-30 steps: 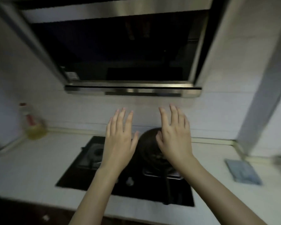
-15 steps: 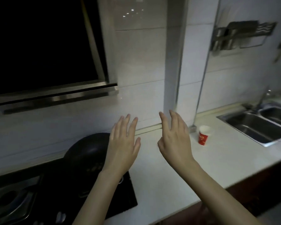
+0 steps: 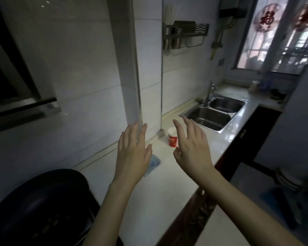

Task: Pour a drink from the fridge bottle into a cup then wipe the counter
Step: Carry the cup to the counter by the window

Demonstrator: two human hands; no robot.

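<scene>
Cup nearer; right grip splayed, empty

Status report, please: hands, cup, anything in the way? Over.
Left hand, right hand open, empty, over counter. Red cup upright by wall, untouched; no bottle in view. Blue cloth on counter, nothing blocking.

Dim kitchen, white tiled wall, range hood edge at left. Metal wall rack high on tiles. Double steel sink with faucet. Dark cabinet door below. Window far right, daylight through it, red paper cutout on glass. Blue mat on floor.
</scene>
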